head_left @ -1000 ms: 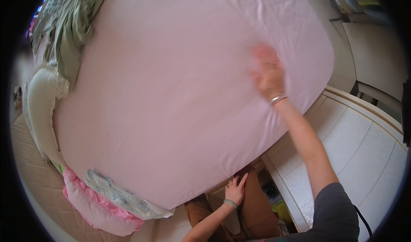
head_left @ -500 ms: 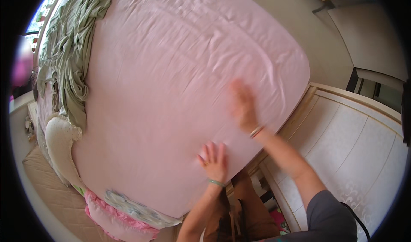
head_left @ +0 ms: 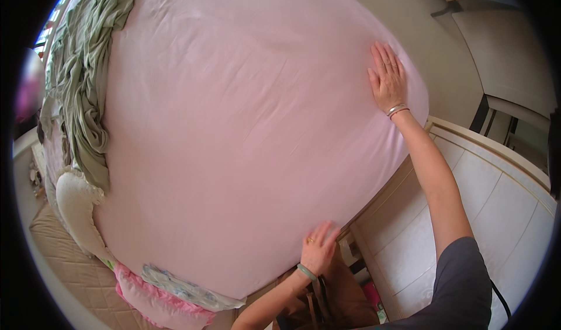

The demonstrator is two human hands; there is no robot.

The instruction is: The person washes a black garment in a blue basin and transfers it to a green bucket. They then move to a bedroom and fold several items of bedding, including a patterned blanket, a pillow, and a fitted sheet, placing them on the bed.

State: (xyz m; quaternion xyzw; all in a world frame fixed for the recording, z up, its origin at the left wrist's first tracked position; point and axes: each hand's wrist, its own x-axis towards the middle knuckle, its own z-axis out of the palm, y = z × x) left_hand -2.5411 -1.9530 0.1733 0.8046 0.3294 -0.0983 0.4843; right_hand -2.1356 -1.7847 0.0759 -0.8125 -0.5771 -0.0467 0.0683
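Observation:
A pink fitted sheet (head_left: 222,143) covers the bed, mostly smooth with faint creases in the middle and finer wrinkles at the far left. My right hand (head_left: 388,79) lies flat on it near the far right corner, fingers stretched together and thumb apart, a bracelet at the wrist. Close to the near edge of the bed is my left hand (head_left: 319,251), its fingers spread and slightly blurred over the sheet's border. A ring and a green bangle show on that hand and wrist. Neither hand holds anything.
A crumpled green blanket (head_left: 82,84) lies along the left side. Near it are a cream frilled pillow (head_left: 76,201) and a pink ruffled pillow (head_left: 158,298). A pale panelled cabinet (head_left: 456,213) stands close at the right, with a chair (head_left: 497,49) beyond.
My right hand has swept far and to the right, to the sheet's far right side. My left hand has shifted right and nearer, to the bed's edge. The sheet's wrinkles have flattened.

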